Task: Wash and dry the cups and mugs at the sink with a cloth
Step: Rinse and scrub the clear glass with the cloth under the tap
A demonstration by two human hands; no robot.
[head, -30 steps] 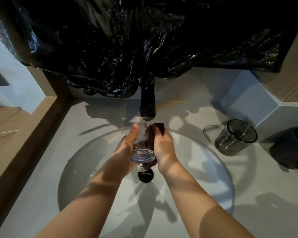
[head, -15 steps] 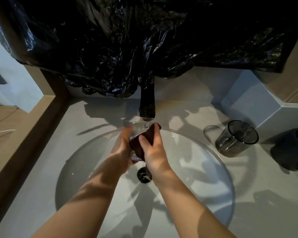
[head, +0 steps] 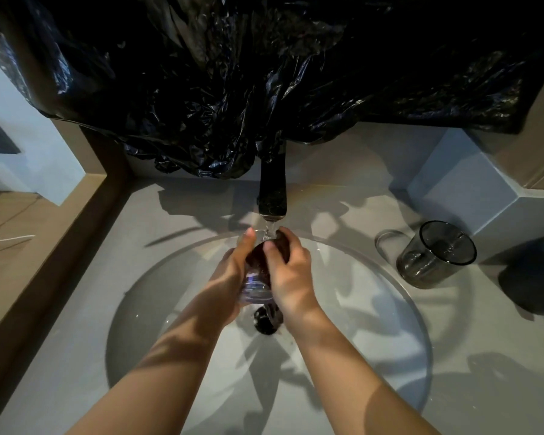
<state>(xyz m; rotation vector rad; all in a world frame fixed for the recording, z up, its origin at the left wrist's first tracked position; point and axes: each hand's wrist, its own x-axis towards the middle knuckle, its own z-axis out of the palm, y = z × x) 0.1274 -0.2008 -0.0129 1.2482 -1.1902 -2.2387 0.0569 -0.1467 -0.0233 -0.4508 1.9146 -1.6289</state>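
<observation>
— Holding anything, the left hand?
— Yes. Its fingers wrap a clear glass, tilted with its base toward the camera, over the sink and just under the tap.
— And the right hand?
— It grips a dark cloth, pressed against the glass near its rim. Water runs from the tap onto both.
— Where are the other cups?
— A smoky glass mug stands upright on the counter, right of the sink. A dark mug sits beside it at the picture's edge. A black plastic sheet hangs above the tap.
</observation>
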